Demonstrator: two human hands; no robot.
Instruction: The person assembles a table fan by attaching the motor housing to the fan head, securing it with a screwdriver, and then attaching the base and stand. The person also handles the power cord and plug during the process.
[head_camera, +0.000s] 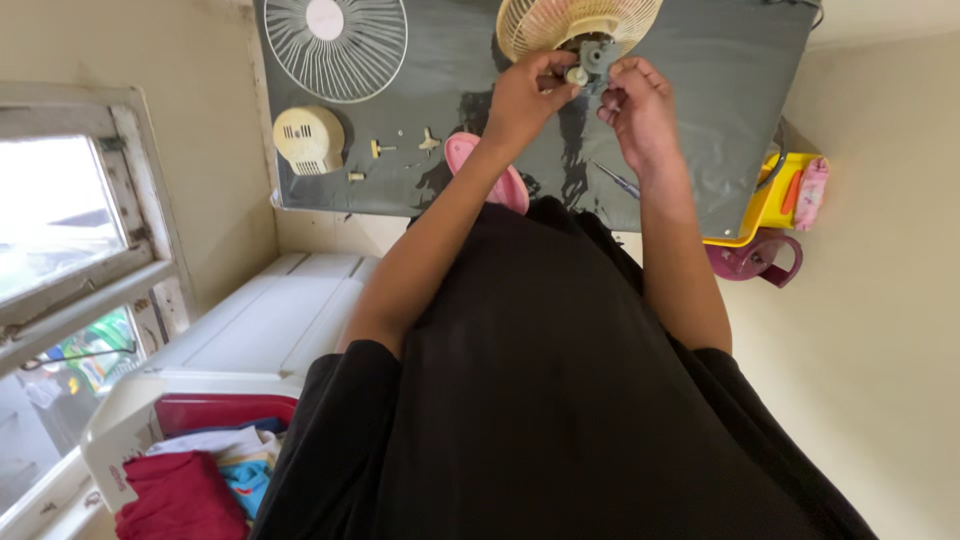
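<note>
The view looks down over a person's black shirt and two bare arms reaching toward the top of the frame, where a grey mat (700, 120) covers a work surface.

At top centre, both hands meet over a grey fan motor (596, 55) that sits against a cream rear fan guard (575, 22). The left hand (525, 95) pinches a small cream knob-like part (577, 75) between thumb and fingertips, fingers drawn narrow around it, right beside the motor. The right hand (640, 105) has its fingers curled close together at the motor's other side, touching the grey housing; whether it grips a small piece of its own cannot be told. Held this way, one hand seems to steady the motor while the other works the small part.

Loose pieces lie spread apart on the mat, probably so each stays easy to find: a white front fan guard (335, 45) at upper left, a cream motor cover (308, 140) below it, and small screws and fasteners (400, 148) just to its right. A pink fan blade (470, 160) shows partly behind the left forearm. A screwdriver (615, 180) lies near the right wrist, within reach.

At right, a yellow bin (760, 210) and a purple plastic container (760, 260) stand against the wall. At lower left, a window (70, 230), a white appliance (270, 320) and a red basket of folded clothes (200, 470).
</note>
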